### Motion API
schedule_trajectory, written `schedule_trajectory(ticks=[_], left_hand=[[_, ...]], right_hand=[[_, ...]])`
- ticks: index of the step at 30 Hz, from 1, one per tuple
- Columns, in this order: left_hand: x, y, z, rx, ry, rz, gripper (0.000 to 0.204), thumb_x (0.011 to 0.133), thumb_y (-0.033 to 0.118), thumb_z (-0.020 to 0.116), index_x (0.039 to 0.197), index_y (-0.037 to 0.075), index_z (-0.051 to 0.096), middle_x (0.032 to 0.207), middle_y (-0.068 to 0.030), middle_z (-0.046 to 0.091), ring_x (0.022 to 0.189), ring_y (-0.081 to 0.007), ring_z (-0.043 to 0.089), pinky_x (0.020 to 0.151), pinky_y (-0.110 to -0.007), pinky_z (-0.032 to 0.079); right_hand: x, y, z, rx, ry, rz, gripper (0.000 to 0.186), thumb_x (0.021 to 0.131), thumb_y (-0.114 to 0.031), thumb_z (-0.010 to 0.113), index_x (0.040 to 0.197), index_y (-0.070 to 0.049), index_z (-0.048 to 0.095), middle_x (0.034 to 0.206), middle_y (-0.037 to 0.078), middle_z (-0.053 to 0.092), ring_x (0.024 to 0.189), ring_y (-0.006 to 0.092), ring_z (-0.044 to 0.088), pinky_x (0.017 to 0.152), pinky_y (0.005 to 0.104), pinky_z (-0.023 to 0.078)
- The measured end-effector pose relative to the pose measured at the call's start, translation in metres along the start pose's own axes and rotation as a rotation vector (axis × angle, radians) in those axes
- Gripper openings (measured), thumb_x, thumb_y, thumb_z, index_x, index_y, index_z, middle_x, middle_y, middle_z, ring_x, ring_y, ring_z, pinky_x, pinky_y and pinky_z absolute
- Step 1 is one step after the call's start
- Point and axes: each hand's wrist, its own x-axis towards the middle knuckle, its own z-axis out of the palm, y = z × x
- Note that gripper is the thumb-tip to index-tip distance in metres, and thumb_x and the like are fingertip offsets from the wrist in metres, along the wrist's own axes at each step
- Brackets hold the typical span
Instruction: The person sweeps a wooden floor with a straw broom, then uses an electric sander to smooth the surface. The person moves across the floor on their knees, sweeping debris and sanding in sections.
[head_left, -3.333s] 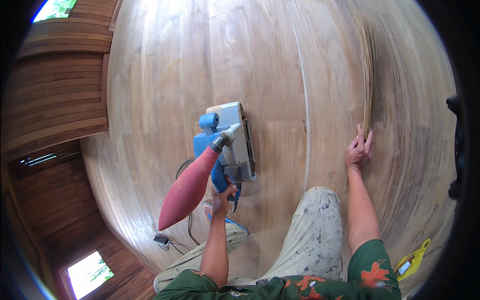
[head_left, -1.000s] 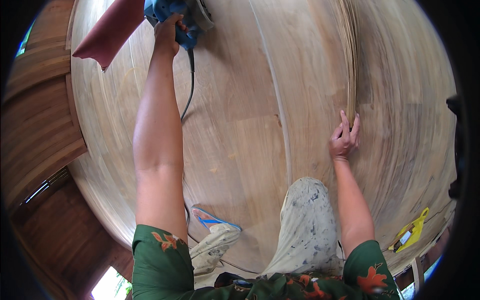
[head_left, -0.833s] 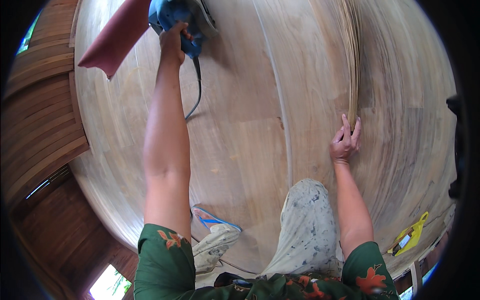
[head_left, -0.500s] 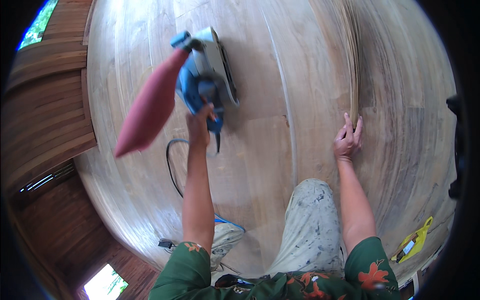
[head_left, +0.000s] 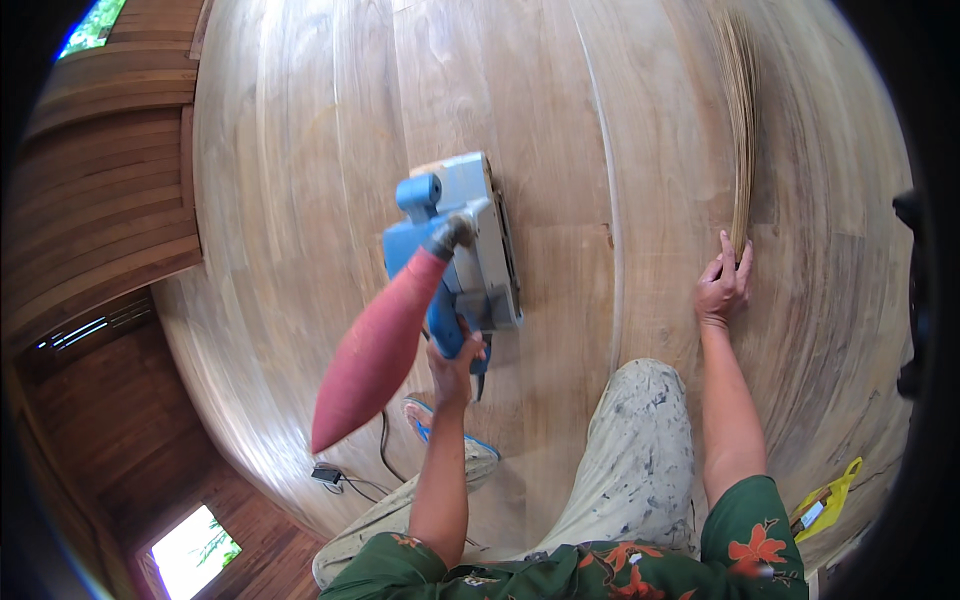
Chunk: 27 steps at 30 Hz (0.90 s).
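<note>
A blue and grey belt sander (head_left: 470, 235) stands on the wooden floor left of centre. My left hand (head_left: 456, 362) is wrapped round its rear handle. From the sander's side a swollen red dust bag (head_left: 375, 350) slants toward me. On the right, my right hand (head_left: 724, 285) is closed round the near end of a broom of thin brown sticks (head_left: 741, 130), which lies along the floor pointing away from me. The hand rests low at floor level, its fingertips along the bundle.
A pale seam (head_left: 612, 190) runs along the plank floor (head_left: 560, 290). A black cord (head_left: 388, 450) trails behind the sander to a small black box (head_left: 326, 474). A yellow bag (head_left: 829, 505) lies at the lower right. Dark wooden walls (head_left: 110, 200) border the left side.
My left hand has drawn the sander back toward me, its dust bag coming along. The right hand keeps its hold on the broom. The whole view has shifted slightly.
</note>
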Motion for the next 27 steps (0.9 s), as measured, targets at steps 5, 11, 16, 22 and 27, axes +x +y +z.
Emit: schedule_trajectory(ticks=[5, 11, 16, 22, 27], left_hand=[[0.116, 0.059, 0.031, -0.026, -0.048, 0.103, 0.025, 0.089, 0.011, 0.078, 0.106, 0.006, 0.061, 0.074, -0.0027, 0.056, 0.062, -0.0159, 0.058, 0.068, -0.035, 0.054], [0.290, 0.156, 0.080, 0.029, -0.133, 0.204, 0.016, 0.088, 0.013, 0.080, 0.096, 0.007, 0.067, 0.068, -0.0037, 0.060, 0.059, -0.0159, 0.060, 0.062, -0.035, 0.056], [0.375, 0.212, 0.116, -0.011, -0.187, 0.198, 0.016, 0.089, 0.013, 0.080, 0.092, 0.006, 0.066, 0.070, -0.0043, 0.059, 0.060, -0.0173, 0.060, 0.059, -0.038, 0.056], [0.375, 0.211, 0.102, -0.010, -0.139, 0.175, 0.015, 0.089, 0.013, 0.079, 0.093, 0.007, 0.065, 0.069, -0.0038, 0.058, 0.059, -0.0175, 0.059, 0.057, -0.038, 0.055], [0.316, 0.176, 0.057, -0.017, -0.121, 0.193, 0.014, 0.089, 0.011, 0.077, 0.096, 0.008, 0.066, 0.068, -0.0028, 0.058, 0.057, -0.0162, 0.057, 0.057, -0.035, 0.052]], right_hand=[[-0.001, 0.001, -0.002, -0.030, -0.008, -0.001, 0.045, 0.097, -0.013, 0.063, 0.137, -0.033, 0.070, 0.144, 0.019, 0.062, 0.118, 0.0397, 0.069, 0.091, 0.0483, 0.059], [-0.002, 0.003, -0.006, -0.031, -0.034, 0.004, 0.044, 0.098, -0.012, 0.062, 0.137, -0.032, 0.070, 0.145, 0.019, 0.062, 0.119, 0.0401, 0.068, 0.092, 0.0483, 0.058], [-0.001, 0.004, -0.009, 0.000, -0.067, 0.027, 0.046, 0.095, -0.009, 0.063, 0.135, -0.029, 0.072, 0.143, 0.021, 0.062, 0.120, 0.0407, 0.067, 0.095, 0.0488, 0.057], [-0.002, 0.002, -0.008, -0.009, -0.039, 0.009, 0.046, 0.095, -0.009, 0.063, 0.136, -0.028, 0.072, 0.143, 0.022, 0.061, 0.119, 0.0418, 0.067, 0.095, 0.0493, 0.057], [0.002, -0.001, -0.009, 0.005, -0.018, 0.006, 0.045, 0.096, -0.010, 0.063, 0.136, -0.029, 0.071, 0.143, 0.023, 0.062, 0.119, 0.0419, 0.068, 0.093, 0.0497, 0.057]])
